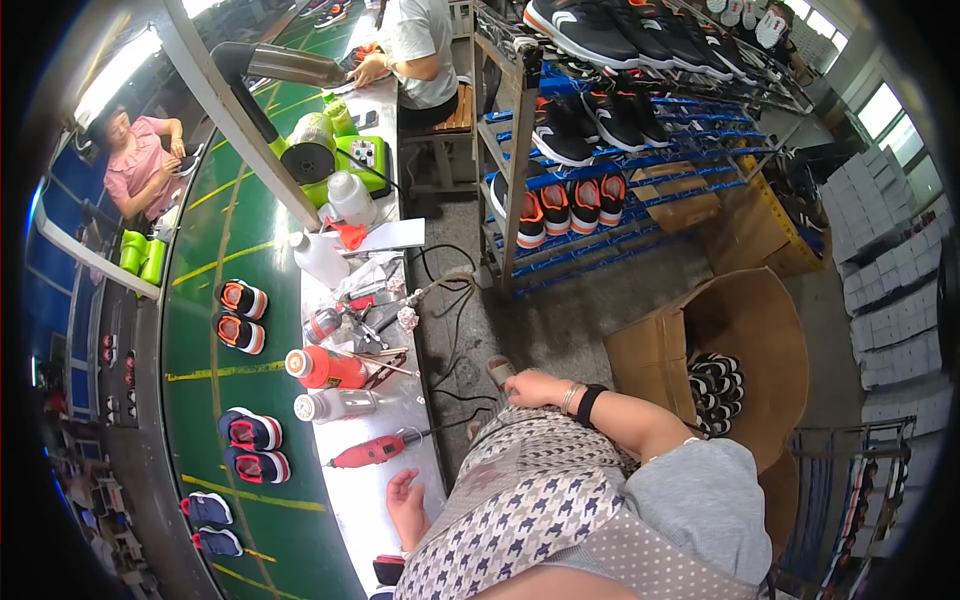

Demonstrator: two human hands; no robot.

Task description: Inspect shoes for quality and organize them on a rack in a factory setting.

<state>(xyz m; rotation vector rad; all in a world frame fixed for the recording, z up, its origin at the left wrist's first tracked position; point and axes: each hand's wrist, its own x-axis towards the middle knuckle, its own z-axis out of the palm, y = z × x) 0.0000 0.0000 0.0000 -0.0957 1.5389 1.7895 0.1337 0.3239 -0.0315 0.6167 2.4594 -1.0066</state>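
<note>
My left hand point(406, 508) is held over the white workbench point(385, 490), fingers loosely curled and apart, with nothing in it. Just beyond it lies a red hand-held power tool point(367, 451) with a black cord. Beside my left wrist, a dark item with red trim point(388, 569), perhaps a shoe, is partly cut off. My right hand point(536, 388) rests on the far edge of my patterned apron point(520, 480); its fingers bend downward and their tips are partly hidden. A clear bottle point(335, 404) and a red bottle point(326, 367) stand past the power tool.
Pairs of shoes point(253, 448) sit on the green conveyor point(290, 390) at left. A shoe rack point(515, 170) stands ahead right; a large cardboard box point(650, 350) holding shoes is at right. Cables point(455, 330) hang beside the bench. Two people work farther off.
</note>
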